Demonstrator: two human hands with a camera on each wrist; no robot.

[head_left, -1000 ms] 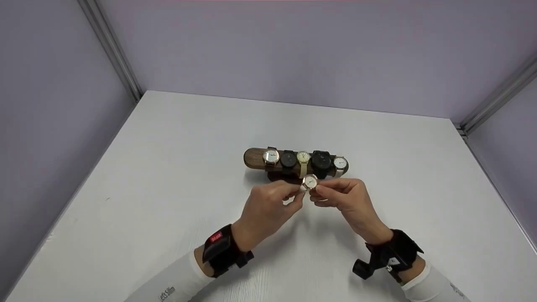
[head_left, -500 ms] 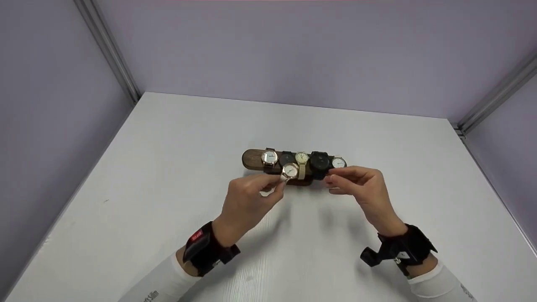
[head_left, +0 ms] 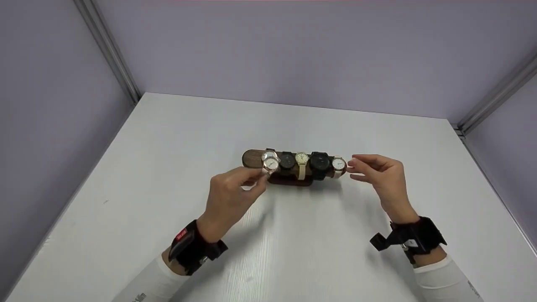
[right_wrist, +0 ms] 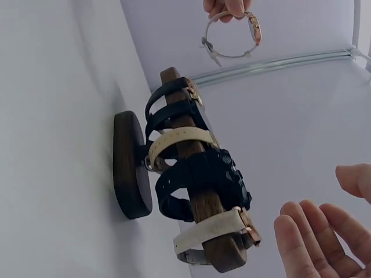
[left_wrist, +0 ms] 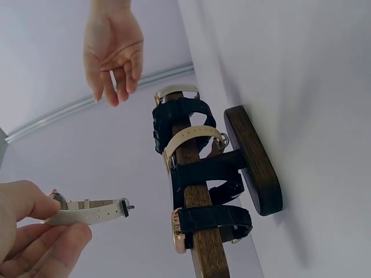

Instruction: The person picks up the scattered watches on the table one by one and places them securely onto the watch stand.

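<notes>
My left hand point(head_left: 261, 177) pinches a rose-gold watch point(head_left: 272, 165) with a white dial and a pale strap point(left_wrist: 87, 212). It holds the watch in front of the left part of a wooden watch stand point(head_left: 251, 158). The watch hangs as an open loop point(right_wrist: 233, 36) beyond the bar's left end. Several watches with black and cream straps are wrapped round the stand's bar point(left_wrist: 197, 231). My right hand point(head_left: 353, 169) hovers empty with relaxed fingers point(right_wrist: 313, 243) just off the bar's right end, beside a white-strapped watch point(head_left: 339, 163).
The stand rests on a round dark wooden base point(right_wrist: 130, 174) in the middle of a white table point(head_left: 168, 138). Lilac walls with metal corner rails point(head_left: 107, 46) enclose the table on three sides. Each wrist carries a black strap.
The right hand let go of the held watch and moved right to the bar's right end. The left hand carried the watch leftward and up, from mid-table to the bar's left part.
</notes>
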